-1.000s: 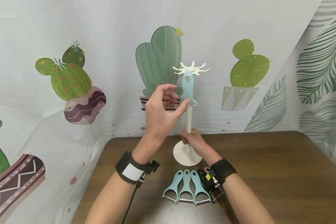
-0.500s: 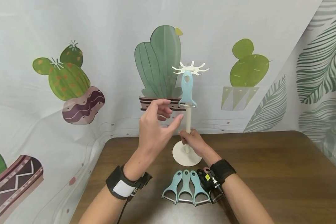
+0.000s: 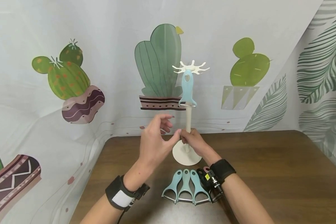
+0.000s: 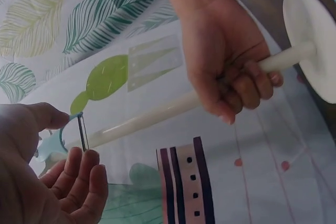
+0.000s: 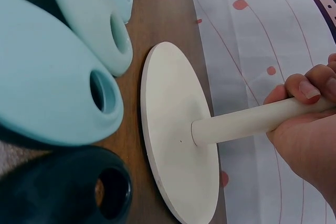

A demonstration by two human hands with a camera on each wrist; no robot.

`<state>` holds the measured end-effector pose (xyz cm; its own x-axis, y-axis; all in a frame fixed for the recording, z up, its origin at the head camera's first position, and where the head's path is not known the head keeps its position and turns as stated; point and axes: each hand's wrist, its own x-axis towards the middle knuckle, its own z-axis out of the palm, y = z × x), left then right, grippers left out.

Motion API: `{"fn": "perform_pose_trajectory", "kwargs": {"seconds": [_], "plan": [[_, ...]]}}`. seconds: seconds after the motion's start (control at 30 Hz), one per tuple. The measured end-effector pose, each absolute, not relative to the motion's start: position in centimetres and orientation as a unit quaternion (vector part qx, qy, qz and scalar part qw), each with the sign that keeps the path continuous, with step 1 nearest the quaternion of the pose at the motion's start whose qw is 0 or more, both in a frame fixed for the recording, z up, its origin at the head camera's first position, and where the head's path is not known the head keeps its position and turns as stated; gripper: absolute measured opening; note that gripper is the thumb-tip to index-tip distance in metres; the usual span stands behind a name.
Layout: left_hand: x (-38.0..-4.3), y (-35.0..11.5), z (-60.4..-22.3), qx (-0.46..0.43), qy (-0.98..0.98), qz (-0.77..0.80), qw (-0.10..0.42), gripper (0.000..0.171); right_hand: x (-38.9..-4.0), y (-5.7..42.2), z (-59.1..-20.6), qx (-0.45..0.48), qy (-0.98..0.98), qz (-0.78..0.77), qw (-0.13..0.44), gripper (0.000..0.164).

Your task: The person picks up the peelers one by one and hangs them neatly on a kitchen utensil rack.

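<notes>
Our right hand (image 3: 194, 139) has its fingers wrapped low round the white round-based stand (image 3: 189, 119), our left hand (image 3: 155, 143) has fingers relaxed and empty, so we should brace firmly lest the pale-blue Y-shaped plastic peeler (image 3: 187, 88) hung at the spoked top (image 3: 193, 67) swing.

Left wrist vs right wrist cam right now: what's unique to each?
Only left wrist: the left hand, the hung peeler and a green cactus print.
Only right wrist: the dark peeler.
Both: the right hand gripping the pole, the round base, and light-blue peelers, just corner slivers in left wrist.
</notes>
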<state>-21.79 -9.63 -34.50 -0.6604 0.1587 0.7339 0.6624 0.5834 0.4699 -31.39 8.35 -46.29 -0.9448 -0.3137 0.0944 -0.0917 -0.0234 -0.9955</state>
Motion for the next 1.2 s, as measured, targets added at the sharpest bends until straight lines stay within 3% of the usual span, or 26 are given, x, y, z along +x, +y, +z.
{"fn": "perform_pose_trajectory", "kwargs": {"seconds": [0.33, 0.83, 1.2], "plan": [[-20.2, -9.4, -36.7, -0.237, -0.859, -0.348, 0.290, 0.046, -31.4, 8.3, -46.3, -0.130, 0.709, -0.689, 0.074, 0.043], [-18.9, -9.3, -41.9, -0.205, -0.918, -0.290, 0.180, 0.045, -31.3, 8.4, -46.2, -0.130, 0.724, -0.674, 0.063, 0.048], [-18.4, -9.5, -44.4, -0.201, -0.930, -0.276, 0.140, 0.042, -31.4, 8.3, -46.6, -0.135, 0.725, -0.673, 0.061, 0.049]]}}
